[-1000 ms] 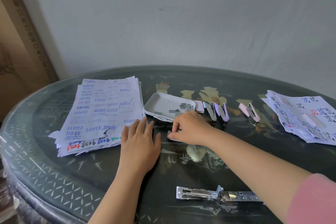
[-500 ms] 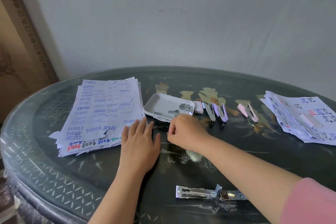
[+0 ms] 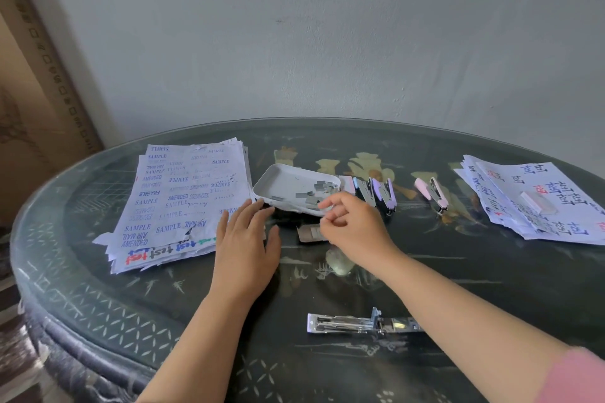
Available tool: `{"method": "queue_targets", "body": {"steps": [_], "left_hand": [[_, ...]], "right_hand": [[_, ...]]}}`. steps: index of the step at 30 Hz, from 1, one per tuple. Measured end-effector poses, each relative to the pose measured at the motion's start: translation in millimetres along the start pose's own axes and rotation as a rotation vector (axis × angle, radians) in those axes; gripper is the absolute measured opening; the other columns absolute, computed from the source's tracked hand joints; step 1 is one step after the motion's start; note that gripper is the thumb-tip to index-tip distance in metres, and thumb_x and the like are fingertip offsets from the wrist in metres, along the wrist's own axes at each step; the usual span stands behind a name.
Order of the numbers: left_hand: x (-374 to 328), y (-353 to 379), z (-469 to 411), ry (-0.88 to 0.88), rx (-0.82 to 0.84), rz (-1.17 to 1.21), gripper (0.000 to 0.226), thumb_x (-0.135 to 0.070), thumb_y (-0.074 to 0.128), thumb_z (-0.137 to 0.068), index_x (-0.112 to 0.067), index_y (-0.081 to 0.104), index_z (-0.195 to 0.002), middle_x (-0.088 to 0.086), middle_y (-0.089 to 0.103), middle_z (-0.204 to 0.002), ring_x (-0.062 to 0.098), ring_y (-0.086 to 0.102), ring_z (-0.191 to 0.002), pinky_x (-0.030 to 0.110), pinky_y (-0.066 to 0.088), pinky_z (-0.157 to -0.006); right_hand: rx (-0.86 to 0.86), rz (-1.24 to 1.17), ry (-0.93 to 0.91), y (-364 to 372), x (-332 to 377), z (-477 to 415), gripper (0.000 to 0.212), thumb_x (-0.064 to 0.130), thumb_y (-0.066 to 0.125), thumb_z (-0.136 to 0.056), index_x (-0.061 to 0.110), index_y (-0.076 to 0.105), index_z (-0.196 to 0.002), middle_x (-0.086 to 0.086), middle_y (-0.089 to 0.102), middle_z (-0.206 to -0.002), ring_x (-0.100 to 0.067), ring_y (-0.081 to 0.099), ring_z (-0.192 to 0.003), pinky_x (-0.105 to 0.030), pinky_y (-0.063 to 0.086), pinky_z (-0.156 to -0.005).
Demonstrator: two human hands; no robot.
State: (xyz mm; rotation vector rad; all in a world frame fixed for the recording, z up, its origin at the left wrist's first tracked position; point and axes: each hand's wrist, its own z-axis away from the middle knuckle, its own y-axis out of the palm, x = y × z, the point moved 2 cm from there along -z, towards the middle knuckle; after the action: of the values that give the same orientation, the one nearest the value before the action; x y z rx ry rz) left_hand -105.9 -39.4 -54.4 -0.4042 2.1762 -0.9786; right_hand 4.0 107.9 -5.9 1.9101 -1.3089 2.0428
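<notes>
My left hand [image 3: 245,252] lies flat on the dark glass table [image 3: 491,288], fingers straight, with its fingertips at the edge of the stamped paper stack [image 3: 186,199] and close to the white tray [image 3: 281,183]. The tray holds several grey staple strips [image 3: 316,195]. My right hand [image 3: 353,229] hovers at the tray's near rim with loosely curled fingers, and I see nothing in it. Just left of that hand a small flat staple box [image 3: 309,233] lies on the table. An opened silver stapler [image 3: 360,324] rests near the front edge.
Small staplers stand right of the tray: a blue one [image 3: 365,190], a purple one [image 3: 384,193] and a pink one [image 3: 432,193]. A second paper pile [image 3: 537,199] lies at the far right. A cardboard box [image 3: 32,91] leans against the wall on the left.
My right hand has lifted off the small box and moved up toward the tray rim, leaving the box uncovered on the table. My left hand has stayed put.
</notes>
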Motion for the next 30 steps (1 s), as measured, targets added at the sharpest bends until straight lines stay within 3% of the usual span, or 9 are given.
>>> {"method": "queue_targets", "body": {"steps": [3,6,9,11,16,21,30], "left_hand": [[-17,-21,13,0.067,0.072,0.223,0.028,-0.036,0.054,-0.085,-0.024,0.069,-0.106,-0.013,0.066,-0.111,0.005,0.059,-0.106,0.026,0.042,-0.098],[-32,-34,46,0.127,0.242,0.376,0.032,-0.057,0.061,-0.077,-0.034,0.071,-0.097,-0.024,0.067,-0.099,-0.007,0.058,-0.1,0.017,0.042,-0.091],[-32,-29,77,0.186,0.312,0.305,0.038,-0.069,0.064,-0.069,-0.045,0.068,-0.098,-0.028,0.064,-0.098,-0.006,0.057,-0.101,0.035,0.045,-0.094],[-30,-24,87,0.211,0.295,0.28,0.033,-0.068,0.066,-0.069,-0.049,0.066,-0.097,-0.028,0.063,-0.098,-0.004,0.057,-0.101,0.041,0.046,-0.092],[-33,-23,87,0.201,0.259,0.247,0.023,-0.062,0.065,-0.073,-0.049,0.067,-0.091,-0.029,0.062,-0.096,-0.003,0.058,-0.099,0.042,0.045,-0.092],[-34,-23,88,0.204,0.264,0.272,0.025,-0.061,0.065,-0.073,-0.044,0.068,-0.091,-0.028,0.064,-0.096,-0.002,0.059,-0.097,0.041,0.047,-0.09],[-31,-20,88,0.2,0.264,0.275,0.026,-0.063,0.064,-0.073,-0.044,0.068,-0.09,-0.028,0.064,-0.096,-0.002,0.059,-0.098,0.043,0.047,-0.091]], "right_hand": [[0.049,-0.068,0.001,-26,-4,36,0.026,0.002,0.065,-0.082,0.025,0.063,-0.095,-0.002,0.066,-0.084,-0.015,0.071,-0.078,-0.035,0.059,-0.078],[0.113,-0.117,-0.028,-43,-7,77,0.025,0.003,0.069,-0.082,0.023,0.063,-0.095,-0.001,0.07,-0.084,-0.009,0.071,-0.078,-0.028,0.058,-0.078],[0.135,-0.026,-0.091,-45,-13,103,0.026,0.012,0.074,-0.08,0.03,0.063,-0.094,0.013,0.073,-0.084,-0.002,0.067,-0.084,-0.011,0.047,-0.082],[0.121,0.017,-0.125,-41,-19,113,0.026,0.015,0.074,-0.08,0.033,0.063,-0.095,0.018,0.072,-0.084,0.001,0.065,-0.09,-0.007,0.042,-0.085],[0.053,0.114,-0.214,-34,-30,126,0.029,0.012,0.072,-0.081,0.035,0.062,-0.097,0.018,0.07,-0.084,0.005,0.063,-0.09,0.0,0.037,-0.081],[-0.021,0.024,-0.233,-34,-36,130,0.027,0.006,0.072,-0.079,0.026,0.063,-0.095,0.012,0.072,-0.082,-0.002,0.066,-0.086,-0.006,0.044,-0.08],[-0.013,0.082,-0.22,-30,-39,128,0.023,0.011,0.071,-0.081,0.025,0.061,-0.096,0.012,0.073,-0.082,0.004,0.063,-0.09,0.001,0.037,-0.078]]}}
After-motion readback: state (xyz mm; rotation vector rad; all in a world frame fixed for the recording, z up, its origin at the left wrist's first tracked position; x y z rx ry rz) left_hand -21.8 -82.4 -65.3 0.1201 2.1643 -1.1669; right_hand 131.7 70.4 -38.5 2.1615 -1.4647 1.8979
